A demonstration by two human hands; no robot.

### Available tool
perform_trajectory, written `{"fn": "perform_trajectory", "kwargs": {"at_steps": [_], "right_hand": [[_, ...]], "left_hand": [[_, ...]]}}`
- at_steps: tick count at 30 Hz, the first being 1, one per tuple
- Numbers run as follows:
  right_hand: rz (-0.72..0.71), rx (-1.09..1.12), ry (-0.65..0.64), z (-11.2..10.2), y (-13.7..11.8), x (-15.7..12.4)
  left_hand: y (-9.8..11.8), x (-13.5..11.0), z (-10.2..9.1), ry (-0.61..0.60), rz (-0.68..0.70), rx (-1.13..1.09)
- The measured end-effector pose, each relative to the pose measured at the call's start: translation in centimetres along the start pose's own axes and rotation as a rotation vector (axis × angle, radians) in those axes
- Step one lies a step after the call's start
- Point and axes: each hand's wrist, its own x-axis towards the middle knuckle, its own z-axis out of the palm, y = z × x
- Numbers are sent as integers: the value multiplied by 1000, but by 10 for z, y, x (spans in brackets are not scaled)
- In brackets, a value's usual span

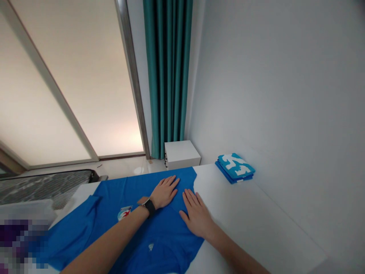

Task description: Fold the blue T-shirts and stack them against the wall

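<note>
A blue T-shirt [114, 198] lies spread on a white table, with a small red and white logo and a pale mark on its front. My left hand [164, 191], a dark watch [149, 206] at its wrist, rests flat on the shirt with the fingers stretched out. Close by on the right, my right hand [196, 214] also lies flat, its palm over the shirt's right edge. Neither hand grips the cloth. The shirt's near end runs out of the bottom of the view.
A folded blue stack of cloth with a white pattern [235, 167] sits on the white table [242, 217] against the wall. Beyond the table stand a white cabinet [182, 152] and a green curtain [168, 76]. A clear plastic container [28, 209] is at the left edge.
</note>
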Motion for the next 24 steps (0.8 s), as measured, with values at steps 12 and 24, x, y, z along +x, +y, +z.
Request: {"fn": "perform_trajectory", "kwargs": {"at_steps": [12, 24], "right_hand": [[92, 12, -46, -9, 0, -11], [68, -43, -56, -2, -5, -29]], "left_hand": [[4, -8, -1, 15, 0, 28], [26, 1, 8, -27, 131, 43]]}}
